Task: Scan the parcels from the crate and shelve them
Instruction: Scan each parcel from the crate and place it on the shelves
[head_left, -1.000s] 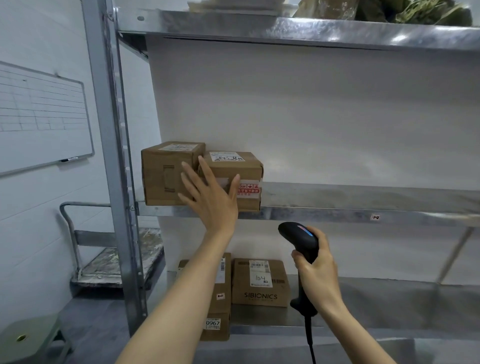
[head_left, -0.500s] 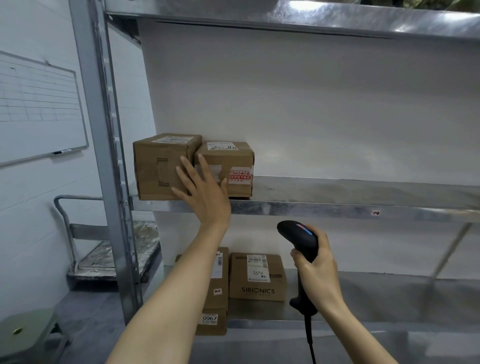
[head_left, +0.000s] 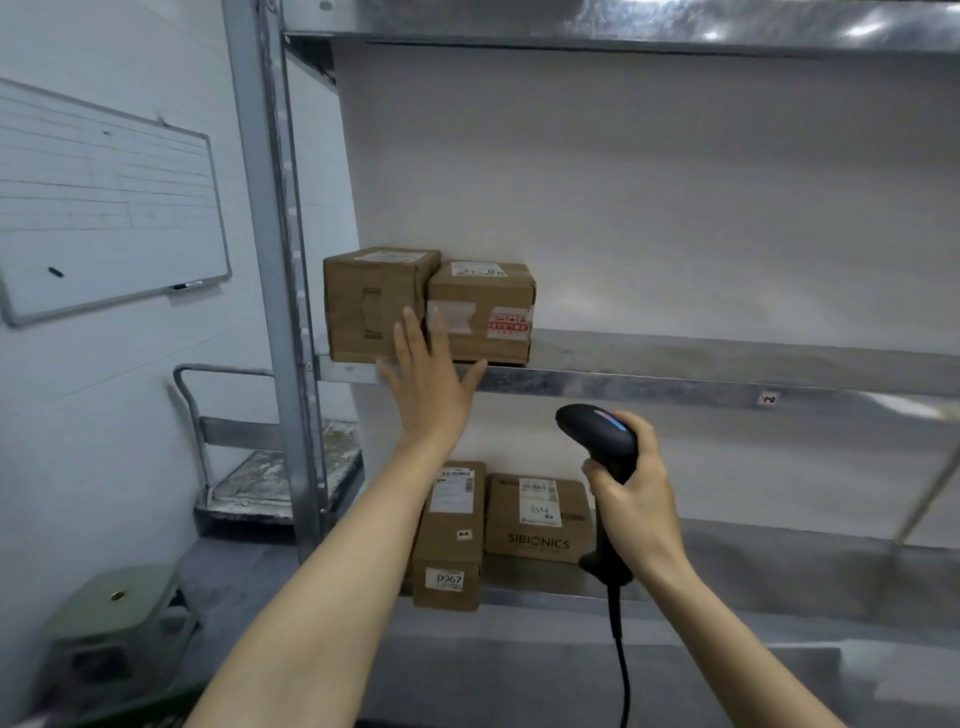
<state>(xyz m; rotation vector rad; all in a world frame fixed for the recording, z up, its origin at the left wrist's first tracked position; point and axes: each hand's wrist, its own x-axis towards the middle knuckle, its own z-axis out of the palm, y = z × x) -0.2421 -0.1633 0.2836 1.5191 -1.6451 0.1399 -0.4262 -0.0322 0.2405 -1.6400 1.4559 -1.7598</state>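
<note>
Left hand (head_left: 428, 384): flat, fingers straight and spread, thumb out to the right, nothing held. Raised in front of the middle shelf (head_left: 649, 387), fingertips over the seam between left box (head_left: 363, 301) and right box (head_left: 483, 312); fingertips blurred, contact with either box not discernible.

Right hand (head_left: 641, 499): curled round the grip of a black scanner (head_left: 597, 431), scanner head pointing up and left, cable hanging down from the handle. Held below the middle shelf edge, apart from every box.

Left box and right box: brown cardboard, side by side and touching, at the far left end of the middle shelf, just beside the post (head_left: 270, 260). White label on top of each; red-and-white sticker on the front of right box.

Lower shelf (head_left: 779, 571): tall box (head_left: 449, 545) marked 0967, and just beside it on the right SIBIONICS box (head_left: 537, 519) with a white label.

Left of the rack: whiteboard (head_left: 104, 208) on the wall, cart (head_left: 270, 483), green stool (head_left: 114, 608).
</note>
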